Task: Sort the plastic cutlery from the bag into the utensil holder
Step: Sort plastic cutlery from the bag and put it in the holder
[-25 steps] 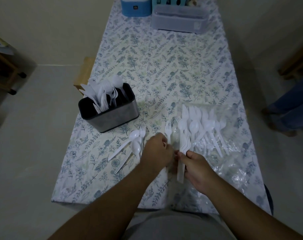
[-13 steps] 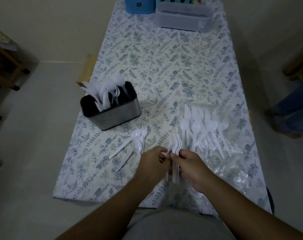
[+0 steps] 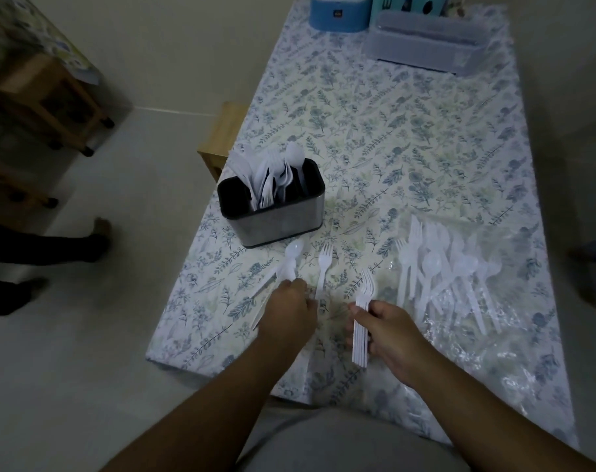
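Step in hand, by my reading: gathering like pieces off the tabletop [image 3: 409,137] into bundles before loading the holder.

Right hand [image 3: 390,330], lower centre of frame: grip curled round a stack of forks [image 3: 362,321], tines pointing toward the top of the frame, handles sticking out below the hand toward the near edge. Count unclear, several pieces.

Left hand [image 3: 289,310], just left of it: fingers bent down over the handles of the loose spoons [image 3: 291,258]. Cannot tell whether the grip is pinching them or only resting on them. 1 loose fork [image 3: 323,270] lies just right of this hand, apart from the stack.

Utensil holder [image 3: 272,212], left centre of frame, near the left tabletop edge: upright, already part-filled with white cutlery.

Bag [image 3: 477,301], right of frame: lies flat and open, a spread pile of cutlery [image 3: 436,267] on it, unsorted.

Next move, judged: pick up the single fork, add it to the right-hand stack, then carry the stack up-left and drop it handles-first into 1 compartment. Much of the pile remains.
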The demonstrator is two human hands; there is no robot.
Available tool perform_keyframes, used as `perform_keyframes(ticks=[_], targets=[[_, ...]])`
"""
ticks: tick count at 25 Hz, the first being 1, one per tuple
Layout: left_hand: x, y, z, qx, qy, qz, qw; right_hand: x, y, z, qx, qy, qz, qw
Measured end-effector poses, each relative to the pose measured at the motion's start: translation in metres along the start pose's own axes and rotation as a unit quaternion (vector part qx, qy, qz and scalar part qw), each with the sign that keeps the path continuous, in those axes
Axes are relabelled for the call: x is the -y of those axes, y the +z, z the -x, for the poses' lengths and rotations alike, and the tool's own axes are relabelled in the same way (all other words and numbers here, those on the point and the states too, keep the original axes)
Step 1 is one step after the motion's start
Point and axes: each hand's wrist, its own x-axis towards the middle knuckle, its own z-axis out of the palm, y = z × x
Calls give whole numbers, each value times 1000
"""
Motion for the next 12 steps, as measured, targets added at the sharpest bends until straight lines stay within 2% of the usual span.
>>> perform_keyframes(ticks=[5,7,9,10,12], targets=[[-26,0,-21,75,15,-83,994,1,-3,1,-15,-15,-1,1000],[-32,0,-20,80,2,-64,995,2,-6,0,-24,-20,-10,999],[-33,-1,-13,83,-32,88,992,5,-11,-1,-29,-16,-44,998],[-32,-2,-5,104,-50,208,971,7,-13,0,-26,-11,-67,997],[-33,-5,16,169,-77,411,893,11,-14,2,-6,1,-116,993]])
